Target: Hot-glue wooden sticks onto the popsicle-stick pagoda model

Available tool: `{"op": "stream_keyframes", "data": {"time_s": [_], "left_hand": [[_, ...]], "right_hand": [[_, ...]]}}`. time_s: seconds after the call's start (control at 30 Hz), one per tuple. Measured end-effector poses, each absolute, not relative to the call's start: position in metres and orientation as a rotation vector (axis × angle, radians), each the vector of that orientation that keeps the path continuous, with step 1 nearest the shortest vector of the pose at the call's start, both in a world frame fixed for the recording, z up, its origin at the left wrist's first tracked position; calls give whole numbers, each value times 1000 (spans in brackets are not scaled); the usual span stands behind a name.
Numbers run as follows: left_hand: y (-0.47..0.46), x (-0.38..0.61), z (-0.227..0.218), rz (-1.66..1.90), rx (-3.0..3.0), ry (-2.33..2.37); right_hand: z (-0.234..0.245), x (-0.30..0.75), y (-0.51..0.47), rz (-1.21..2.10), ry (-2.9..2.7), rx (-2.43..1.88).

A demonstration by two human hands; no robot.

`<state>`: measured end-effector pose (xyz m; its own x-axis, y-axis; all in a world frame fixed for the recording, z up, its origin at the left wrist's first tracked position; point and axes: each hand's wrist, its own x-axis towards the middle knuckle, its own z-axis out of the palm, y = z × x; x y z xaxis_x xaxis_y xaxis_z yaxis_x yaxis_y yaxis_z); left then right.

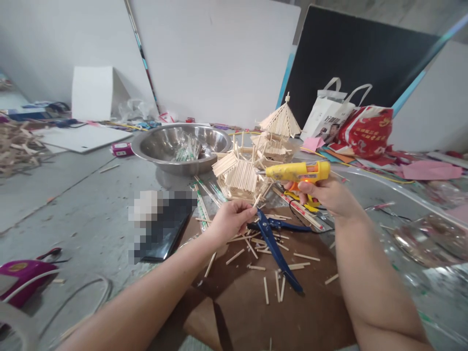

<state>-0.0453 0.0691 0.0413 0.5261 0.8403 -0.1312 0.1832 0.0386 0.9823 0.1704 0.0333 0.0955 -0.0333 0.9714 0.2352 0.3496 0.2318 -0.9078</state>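
My left hand (230, 220) pinches a short wooden stick (257, 200) and holds it up beside a model pavilion (256, 161) built of wooden sticks. My right hand (327, 195) grips a yellow hot glue gun (298, 171), its nozzle pointing left at the model's side. Blue-handled cutters (276, 243) lie on brown cardboard (256, 302) just below both hands, among several loose cut sticks (278, 285).
A steel bowl (157, 146) with wrapped chopsticks stands behind the model. A dark blurred flat object (163, 226) lies to the left. White and red bags (351, 124) stand at the back right, pink paper (429, 170) further right. A magenta tape dispenser (22, 280) sits at the near left.
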Motion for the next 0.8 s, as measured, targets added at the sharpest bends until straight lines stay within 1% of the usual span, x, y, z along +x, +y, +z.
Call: {"op": "stream_keyframes", "data": {"time_s": [0.2, 0.4, 0.8], "left_hand": [[70, -30, 45, 735, 1410, 891], [76, -10, 51, 733, 1360, 805], [77, -4, 47, 743, 1170, 644]], "right_hand": [[85, 151, 44, 859, -1304, -1185], [66, 134, 52, 805, -1243, -1171], [61, 126, 60, 984, -1006, -1012]]}}
